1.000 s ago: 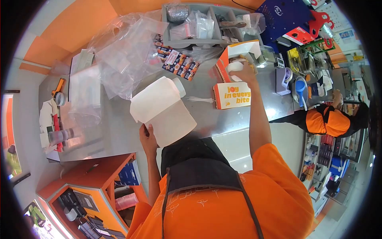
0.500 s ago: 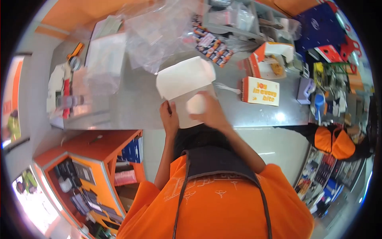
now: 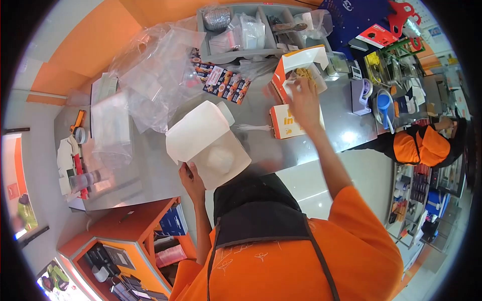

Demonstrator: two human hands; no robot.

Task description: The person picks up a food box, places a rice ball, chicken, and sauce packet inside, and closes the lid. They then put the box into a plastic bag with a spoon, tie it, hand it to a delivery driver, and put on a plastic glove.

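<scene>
An open white cardboard food box (image 3: 198,125) stands at the table's near edge with its lid raised. Inside it rests a white rounded bundle (image 3: 219,159), whose kind I cannot make out. My left hand (image 3: 192,180) grips the box at its left side, thumb and fingers closed at the edge. Over to the right, my right hand (image 3: 304,103) reaches with fingers stretched apart over an open orange-and-white food box (image 3: 283,90). Brown fried food (image 3: 304,73) shows in that box, partly behind the fingers. Below the hand lies a closed yellow-and-white printed box (image 3: 288,123), partly covered by the forearm.
A white plastic fork (image 3: 255,127) lies between the boxes. Clear plastic bags (image 3: 160,75) and a printed leaflet (image 3: 226,84) are farther back. Behind them sits a grey divided bin (image 3: 271,40). A tape dispenser (image 3: 360,98) stands at the right. Another person (image 3: 424,143) is at far right.
My right hand has left the white bundle in the box and moved right to the fried-food box. My left hand stays at the white box. The view has turned.
</scene>
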